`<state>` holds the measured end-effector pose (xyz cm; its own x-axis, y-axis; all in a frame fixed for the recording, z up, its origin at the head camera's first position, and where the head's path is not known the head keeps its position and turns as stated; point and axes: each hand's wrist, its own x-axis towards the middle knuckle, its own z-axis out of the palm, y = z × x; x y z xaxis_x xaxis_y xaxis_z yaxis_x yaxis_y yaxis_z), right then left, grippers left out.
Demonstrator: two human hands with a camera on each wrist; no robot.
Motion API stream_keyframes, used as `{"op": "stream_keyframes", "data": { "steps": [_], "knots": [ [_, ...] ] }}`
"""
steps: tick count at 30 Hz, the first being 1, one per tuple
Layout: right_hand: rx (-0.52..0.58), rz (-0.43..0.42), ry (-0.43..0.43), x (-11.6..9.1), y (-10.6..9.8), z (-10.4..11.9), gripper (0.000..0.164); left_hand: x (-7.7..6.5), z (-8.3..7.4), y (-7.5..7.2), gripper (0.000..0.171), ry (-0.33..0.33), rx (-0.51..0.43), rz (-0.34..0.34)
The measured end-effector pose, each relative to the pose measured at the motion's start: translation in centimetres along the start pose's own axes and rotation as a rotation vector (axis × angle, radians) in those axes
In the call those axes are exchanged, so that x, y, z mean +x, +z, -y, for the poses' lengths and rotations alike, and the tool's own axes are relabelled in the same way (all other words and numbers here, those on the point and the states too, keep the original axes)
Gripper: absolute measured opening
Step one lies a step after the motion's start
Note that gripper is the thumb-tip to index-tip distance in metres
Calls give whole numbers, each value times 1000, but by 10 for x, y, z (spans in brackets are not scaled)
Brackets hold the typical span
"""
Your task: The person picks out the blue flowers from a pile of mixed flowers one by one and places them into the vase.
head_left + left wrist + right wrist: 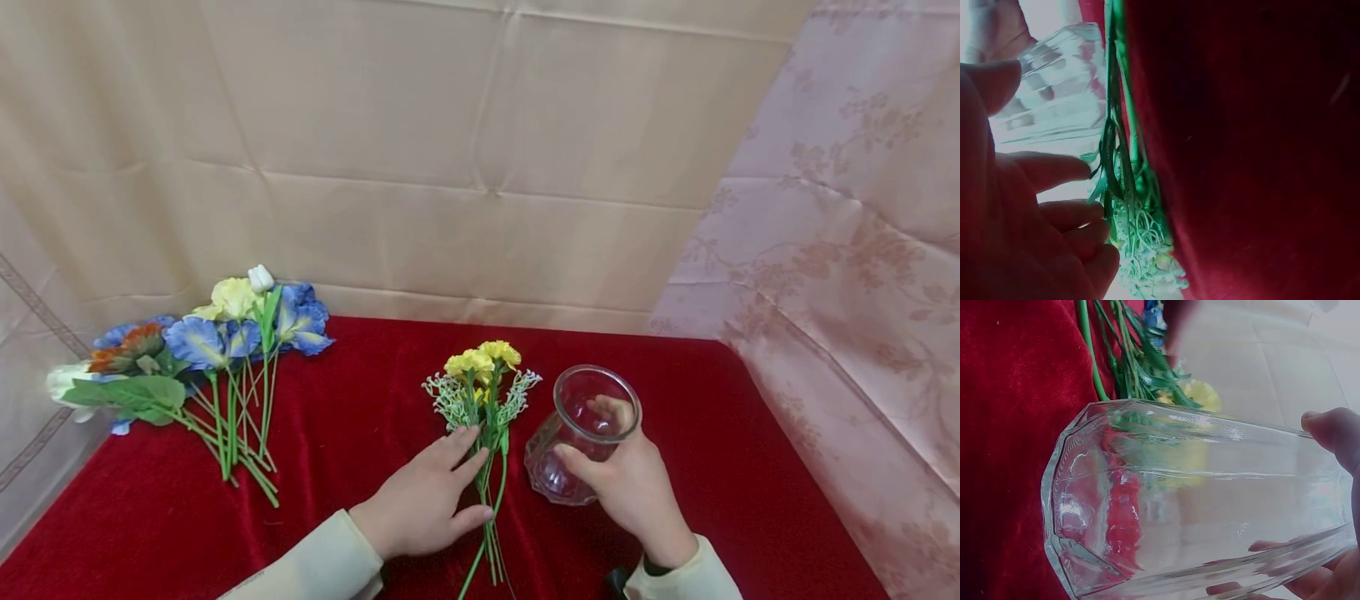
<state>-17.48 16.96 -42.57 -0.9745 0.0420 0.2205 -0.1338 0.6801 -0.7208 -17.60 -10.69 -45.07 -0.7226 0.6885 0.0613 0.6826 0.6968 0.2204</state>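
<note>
A see-through glass vase (562, 467) with a round rim stands on the red cloth, and my right hand (637, 483) grips it near the top, thumb on the near side and fingers behind. In the right wrist view the vase (1210, 500) fills the middle, its faceted base towards the cloth. Left of it lies a small bunch of yellow flowers (480, 367) with pale sprigs and long green stems. My left hand (423, 500) is over these stems, its fingers spread and fingertips at them. From the left wrist, thumb and fingers show apart beside the stems (1113, 94).
A larger pile of blue, pale yellow, white and orange flowers (225, 342) lies at the left, stems pointing towards me. Red velvet cloth (360, 400) covers the table. A beige curtain (450, 167) hangs behind, and a pink patterned one (847, 292) at the right.
</note>
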Motion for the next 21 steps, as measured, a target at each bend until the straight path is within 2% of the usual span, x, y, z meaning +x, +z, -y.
{"op": "stream_keyframes", "data": {
  "steps": [2,8,21],
  "knots": [
    [2,-1,-1,0,0,1,76,0,0,3,69,-5,-19,33],
    [-3,6,11,0,-2,2,76,4,1,8,66,-8,-7,65],
    [3,-5,1,0,0,0,76,9,1,8,63,-13,-7,91]
  ]
}}
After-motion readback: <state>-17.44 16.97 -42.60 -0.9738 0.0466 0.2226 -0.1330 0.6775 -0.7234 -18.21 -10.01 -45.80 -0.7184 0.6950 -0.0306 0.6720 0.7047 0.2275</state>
